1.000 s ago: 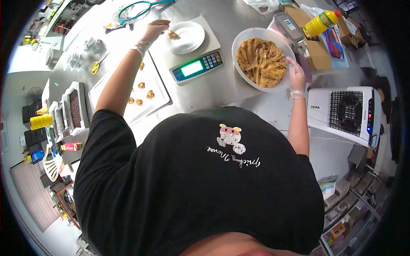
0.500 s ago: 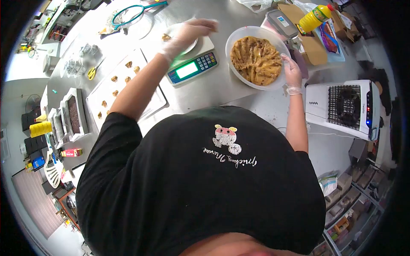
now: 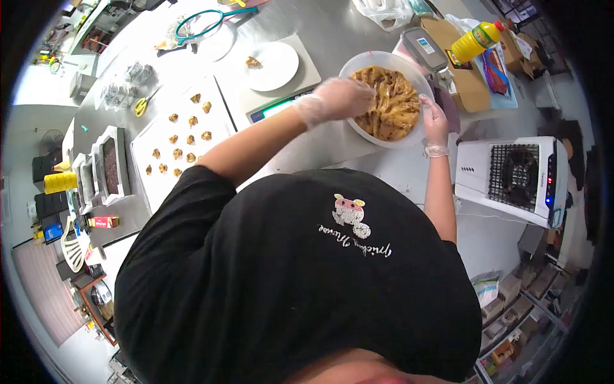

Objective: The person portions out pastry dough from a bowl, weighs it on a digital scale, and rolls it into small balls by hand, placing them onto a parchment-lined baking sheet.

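Observation:
A round, clear plastic bowl [image 3: 347, 70] holds brown, lumpy dough [image 3: 396, 105]. My gloved left hand [image 3: 345, 99] reaches over the bowl's left side, fingertips at the dough; blur hides whether they grip any. On the bowl's right rim, my gloved right hand [image 3: 436, 123] is closed. Left of the bowl stands a scale [image 3: 309, 70] with a white plate [image 3: 275, 67] on top, and one small dough piece [image 3: 253, 62] lies on the plate. Several small dough pieces [image 3: 190, 139] sit spaced out on a white tray [image 3: 217, 115].
Yellow scissors [image 3: 141, 107] and plastic-wrapped items [image 3: 118, 96] are left of the tray. Behind lies a teal-rimmed strainer [image 3: 199, 25]. Beyond the bowl are a lidded container [image 3: 425, 48], a cardboard box [image 3: 470, 83] and a yellow bottle [image 3: 476, 41]. A white air cooler [image 3: 473, 169] stands at right.
My left hand has moved right, from above the scale to the dough, uncovering the plate and its dough piece. My right hand remains at the bowl's rim. The view has shifted slightly.

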Demonstrator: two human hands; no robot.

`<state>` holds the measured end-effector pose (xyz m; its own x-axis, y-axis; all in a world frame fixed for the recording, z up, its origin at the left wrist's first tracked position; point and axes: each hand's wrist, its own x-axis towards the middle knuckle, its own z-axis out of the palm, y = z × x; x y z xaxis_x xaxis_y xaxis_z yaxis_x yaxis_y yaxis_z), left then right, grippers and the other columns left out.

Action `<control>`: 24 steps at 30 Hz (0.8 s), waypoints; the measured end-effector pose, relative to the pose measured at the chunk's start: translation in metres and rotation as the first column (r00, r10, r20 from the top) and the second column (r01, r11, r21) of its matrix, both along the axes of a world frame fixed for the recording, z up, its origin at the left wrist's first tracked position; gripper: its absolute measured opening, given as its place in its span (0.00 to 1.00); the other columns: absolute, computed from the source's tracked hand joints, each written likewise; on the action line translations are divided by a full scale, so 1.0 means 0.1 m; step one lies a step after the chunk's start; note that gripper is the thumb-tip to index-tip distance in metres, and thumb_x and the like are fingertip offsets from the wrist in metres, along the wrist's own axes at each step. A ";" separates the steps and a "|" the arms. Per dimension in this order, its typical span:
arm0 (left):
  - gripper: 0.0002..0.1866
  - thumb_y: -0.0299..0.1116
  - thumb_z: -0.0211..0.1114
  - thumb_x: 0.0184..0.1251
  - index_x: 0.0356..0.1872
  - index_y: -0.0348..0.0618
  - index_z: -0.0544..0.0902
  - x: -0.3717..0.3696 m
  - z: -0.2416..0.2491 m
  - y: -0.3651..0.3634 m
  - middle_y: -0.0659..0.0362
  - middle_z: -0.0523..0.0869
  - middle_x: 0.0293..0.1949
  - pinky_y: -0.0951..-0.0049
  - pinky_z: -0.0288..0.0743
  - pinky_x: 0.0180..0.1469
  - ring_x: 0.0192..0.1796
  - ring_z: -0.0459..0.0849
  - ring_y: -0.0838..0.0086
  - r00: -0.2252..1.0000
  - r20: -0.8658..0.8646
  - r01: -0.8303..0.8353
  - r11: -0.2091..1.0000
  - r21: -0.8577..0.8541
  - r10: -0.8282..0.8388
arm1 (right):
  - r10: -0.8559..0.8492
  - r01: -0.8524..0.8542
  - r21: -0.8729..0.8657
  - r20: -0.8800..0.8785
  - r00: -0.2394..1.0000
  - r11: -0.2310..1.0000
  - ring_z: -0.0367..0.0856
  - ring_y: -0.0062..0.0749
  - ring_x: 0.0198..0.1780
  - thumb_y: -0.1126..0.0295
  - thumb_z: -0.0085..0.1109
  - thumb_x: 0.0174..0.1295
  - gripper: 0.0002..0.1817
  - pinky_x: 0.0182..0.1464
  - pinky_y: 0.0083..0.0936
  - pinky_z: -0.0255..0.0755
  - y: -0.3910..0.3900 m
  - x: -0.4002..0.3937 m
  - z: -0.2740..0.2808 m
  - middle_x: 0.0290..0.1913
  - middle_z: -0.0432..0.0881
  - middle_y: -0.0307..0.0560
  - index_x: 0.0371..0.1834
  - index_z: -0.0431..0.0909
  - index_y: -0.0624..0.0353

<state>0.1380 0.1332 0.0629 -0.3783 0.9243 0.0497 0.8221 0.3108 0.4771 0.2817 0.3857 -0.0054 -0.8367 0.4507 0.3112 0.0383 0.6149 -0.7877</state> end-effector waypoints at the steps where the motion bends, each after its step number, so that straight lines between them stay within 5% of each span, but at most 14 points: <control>1: 0.16 0.36 0.53 0.61 0.48 0.44 0.79 -0.08 0.15 -0.18 0.52 0.81 0.48 0.63 0.72 0.54 0.51 0.79 0.60 0.995 0.031 -0.098 0.991 0.094 0.095 | 0.000 0.000 -0.022 -0.010 1.000 1.000 0.78 0.30 0.52 0.80 0.46 0.60 0.15 0.58 0.24 0.67 0.00 0.00 -0.02 0.48 0.81 0.46 0.48 0.78 0.61; 3: 0.14 0.33 0.57 0.58 0.46 0.45 0.81 -0.54 -0.15 -0.46 0.53 0.81 0.49 0.64 0.72 0.54 0.50 0.80 0.60 0.936 0.012 -0.346 0.918 0.192 0.351 | 0.003 -0.003 -0.046 -0.016 1.000 0.999 0.78 0.30 0.52 0.80 0.46 0.60 0.15 0.58 0.23 0.67 0.00 0.01 -0.03 0.48 0.81 0.46 0.48 0.78 0.61; 5: 0.13 0.32 0.58 0.57 0.44 0.45 0.82 -1.03 -0.41 -0.85 0.52 0.82 0.47 0.64 0.72 0.53 0.48 0.80 0.59 0.767 -0.254 -0.585 0.805 0.096 0.589 | 0.011 -0.012 -0.022 -0.014 1.000 1.000 0.77 0.31 0.53 0.82 0.46 0.58 0.16 0.58 0.23 0.66 0.01 0.02 -0.03 0.49 0.81 0.45 0.48 0.77 0.61; 8: 0.12 0.31 0.58 0.56 0.40 0.43 0.83 -1.54 -0.91 -1.26 0.49 0.83 0.42 0.64 0.73 0.52 0.46 0.81 0.59 0.680 -0.349 -0.646 0.752 0.131 0.645 | 0.017 -0.017 0.009 -0.015 1.000 1.000 0.77 0.31 0.53 0.83 0.44 0.56 0.18 0.59 0.23 0.66 0.03 0.01 -0.04 0.49 0.81 0.44 0.48 0.77 0.61; 11: 0.10 0.31 0.59 0.54 0.35 0.39 0.84 -1.65 -1.09 -1.39 0.47 0.83 0.35 0.64 0.75 0.49 0.42 0.82 0.58 0.733 -0.212 -0.638 0.762 0.114 0.646 | 0.011 -0.011 -0.023 0.000 1.000 1.000 0.77 0.31 0.54 0.84 0.43 0.54 0.20 0.59 0.24 0.65 0.00 0.01 0.00 0.50 0.80 0.45 0.48 0.78 0.60; 13: 0.09 0.29 0.58 0.54 0.30 0.37 0.84 -1.74 -1.19 -1.37 0.45 0.83 0.33 0.64 0.76 0.46 0.39 0.83 0.57 0.691 -0.363 -0.624 0.769 0.137 0.625 | 0.020 -0.020 0.080 -0.001 1.000 0.997 0.76 0.32 0.55 0.83 0.41 0.56 0.20 0.61 0.26 0.64 0.02 0.02 0.00 0.50 0.80 0.47 0.49 0.77 0.62; 15: 0.10 0.30 0.58 0.56 0.31 0.37 0.85 -1.84 -1.29 -1.35 0.46 0.84 0.34 0.68 0.77 0.44 0.36 0.84 0.62 0.662 -0.155 -0.719 0.680 0.145 0.733 | 0.045 -0.046 0.088 0.020 0.999 0.995 0.75 0.33 0.56 0.82 0.41 0.56 0.20 0.61 0.28 0.64 0.06 0.02 -0.04 0.51 0.79 0.49 0.50 0.76 0.65; 17: 0.12 0.31 0.57 0.58 0.39 0.35 0.83 -1.65 -0.92 -1.40 0.49 0.85 0.40 0.72 0.75 0.47 0.41 0.83 0.69 0.537 0.288 -0.843 0.494 0.214 0.793 | 0.107 -0.105 0.046 -0.038 0.994 0.993 0.75 0.34 0.57 0.83 0.41 0.53 0.21 0.62 0.28 0.63 0.13 0.00 -0.13 0.52 0.79 0.49 0.50 0.76 0.65; 19: 0.17 0.32 0.59 0.60 0.48 0.33 0.80 -1.41 -0.49 -1.61 0.53 0.84 0.44 0.75 0.72 0.52 0.46 0.81 0.71 0.351 0.818 -0.930 0.275 0.245 0.456 | 0.106 -0.106 0.053 -0.002 0.994 0.993 0.76 0.34 0.56 0.85 0.40 0.50 0.24 0.61 0.27 0.64 0.15 -0.01 -0.13 0.52 0.79 0.49 0.51 0.76 0.66; 20: 0.20 0.30 0.59 0.58 0.51 0.31 0.77 -1.40 -0.43 -1.81 0.54 0.82 0.46 0.77 0.70 0.54 0.49 0.78 0.71 0.337 0.883 -0.936 0.219 0.277 0.325 | 0.044 -0.052 0.088 0.084 0.995 0.995 0.76 0.33 0.55 0.85 0.40 0.51 0.23 0.61 0.27 0.64 0.11 0.00 -0.07 0.52 0.79 0.49 0.51 0.76 0.66; 23: 0.19 0.30 0.58 0.57 0.50 0.32 0.78 -1.48 -0.76 -2.72 0.52 0.82 0.46 0.79 0.70 0.52 0.49 0.78 0.73 0.444 0.813 -0.889 0.069 0.454 0.376 | 0.053 -0.057 0.040 0.082 0.995 0.998 0.76 0.33 0.55 0.84 0.40 0.53 0.22 0.61 0.27 0.64 0.13 -0.01 -0.09 0.51 0.80 0.49 0.51 0.76 0.65; 24: 0.20 0.32 0.57 0.54 0.48 0.34 0.80 -1.54 -0.89 -3.10 0.51 0.84 0.43 0.77 0.70 0.52 0.47 0.80 0.71 0.349 0.730 -0.910 0.025 0.415 0.588 | 0.060 -0.063 0.043 0.078 0.995 0.997 0.76 0.33 0.55 0.84 0.40 0.53 0.22 0.61 0.27 0.64 0.14 -0.02 -0.09 0.51 0.80 0.49 0.51 0.76 0.65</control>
<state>-0.0159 -0.1768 -0.0259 -0.9615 -0.2397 0.1343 0.1117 0.1055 0.9881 0.2792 0.3993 -0.0142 -0.8847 0.3845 0.2635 0.0588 0.6529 -0.7552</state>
